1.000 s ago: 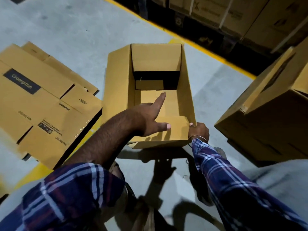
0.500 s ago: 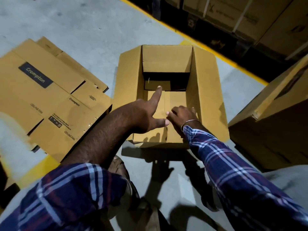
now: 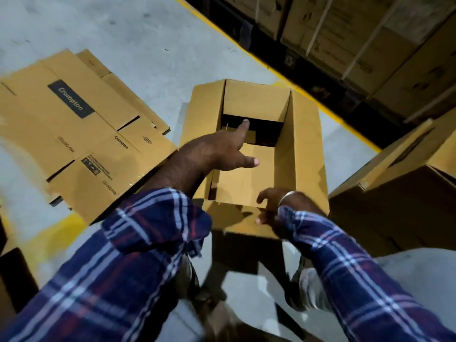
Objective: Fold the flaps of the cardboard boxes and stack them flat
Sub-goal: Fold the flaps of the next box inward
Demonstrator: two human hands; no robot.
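The open box (image 3: 256, 149) is stood on the floor; its near flap (image 3: 237, 223) is pinched by the right hand (image 3: 274, 206), the left hand (image 3: 222, 154) is spread above it — a slipped pinch could tip it.

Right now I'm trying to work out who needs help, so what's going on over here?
A person in a plaid shirt is working on an open cardboard box on the floor. The left hand reaches over its opening, fingers straight. The right hand grips the near flap. This box is not flattened yet. Flattened Crompton boxes lie stacked to the left.
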